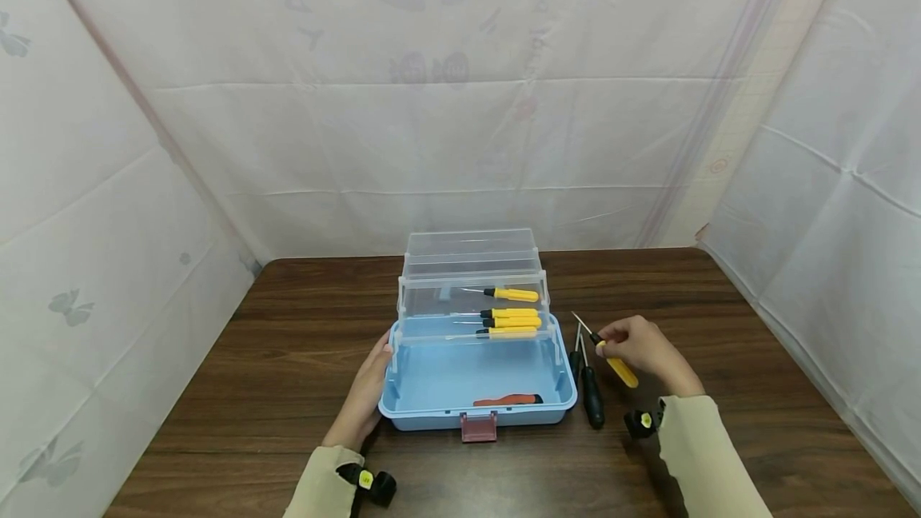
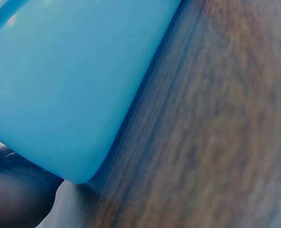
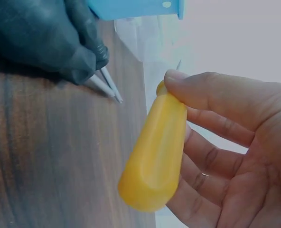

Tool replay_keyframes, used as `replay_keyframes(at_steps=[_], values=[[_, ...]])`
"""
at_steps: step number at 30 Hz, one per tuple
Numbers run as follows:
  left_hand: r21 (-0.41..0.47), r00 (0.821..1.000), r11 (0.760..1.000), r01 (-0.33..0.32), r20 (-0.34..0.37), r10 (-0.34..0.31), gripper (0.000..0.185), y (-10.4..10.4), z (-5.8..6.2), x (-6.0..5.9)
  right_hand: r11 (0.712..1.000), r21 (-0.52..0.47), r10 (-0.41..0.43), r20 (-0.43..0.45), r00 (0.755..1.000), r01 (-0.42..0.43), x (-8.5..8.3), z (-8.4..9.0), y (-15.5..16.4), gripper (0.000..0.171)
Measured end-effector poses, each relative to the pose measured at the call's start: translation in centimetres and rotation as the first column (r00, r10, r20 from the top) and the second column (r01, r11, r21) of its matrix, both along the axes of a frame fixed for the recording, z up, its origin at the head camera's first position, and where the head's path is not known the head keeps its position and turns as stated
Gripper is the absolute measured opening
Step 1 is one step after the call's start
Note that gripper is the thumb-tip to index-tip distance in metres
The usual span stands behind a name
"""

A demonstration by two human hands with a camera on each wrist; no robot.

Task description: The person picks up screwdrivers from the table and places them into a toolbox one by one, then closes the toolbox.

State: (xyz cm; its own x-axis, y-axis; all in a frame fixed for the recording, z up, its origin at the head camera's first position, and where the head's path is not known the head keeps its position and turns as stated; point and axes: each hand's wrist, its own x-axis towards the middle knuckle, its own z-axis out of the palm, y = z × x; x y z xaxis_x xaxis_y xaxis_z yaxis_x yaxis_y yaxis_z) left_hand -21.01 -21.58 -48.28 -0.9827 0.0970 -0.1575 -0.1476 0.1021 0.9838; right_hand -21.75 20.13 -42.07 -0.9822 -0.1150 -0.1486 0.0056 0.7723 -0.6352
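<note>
I work at a staged recording booth, not a lived-in room. White fabric sheets (image 1: 460,102) enclose my position from 9 o'clock through 12 o'clock to 3 o'clock; creases and faint printed marks show on them, and they hang down to the tabletop edges. The only furniture is a dark wood-grain table (image 1: 288,358) directly ahead. A small black camera unit is strapped at each of my wrists, one at 7 o'clock (image 1: 368,482) and one at 5 o'clock (image 1: 643,422). The work items indicate a tool-sorting station: a blue tiered toolbox (image 1: 432,382) at 12 o'clock and black-handled screwdrivers (image 1: 592,394) on the table at 1 o'clock.
</note>
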Motion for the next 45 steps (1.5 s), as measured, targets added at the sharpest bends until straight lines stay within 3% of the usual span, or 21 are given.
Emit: replay_keyframes(at_steps=[23, 45], values=[[0.003, 1.000, 1.000, -0.009, -0.001, 0.009, 0.055, 0.0, -0.2, -0.1, 0.996, -0.005, 0.083, -0.074, 0.994, -0.084, -0.8, 2.6, -1.0, 0.026], [-0.002, 1.000, 1.000, -0.010, -0.005, 0.010, 0.056, 0.1, 0.0, 0.1, 0.992, 0.029, 0.124, -0.114, 0.986, -0.122, -2.7, 4.5, -3.0, 0.027]])
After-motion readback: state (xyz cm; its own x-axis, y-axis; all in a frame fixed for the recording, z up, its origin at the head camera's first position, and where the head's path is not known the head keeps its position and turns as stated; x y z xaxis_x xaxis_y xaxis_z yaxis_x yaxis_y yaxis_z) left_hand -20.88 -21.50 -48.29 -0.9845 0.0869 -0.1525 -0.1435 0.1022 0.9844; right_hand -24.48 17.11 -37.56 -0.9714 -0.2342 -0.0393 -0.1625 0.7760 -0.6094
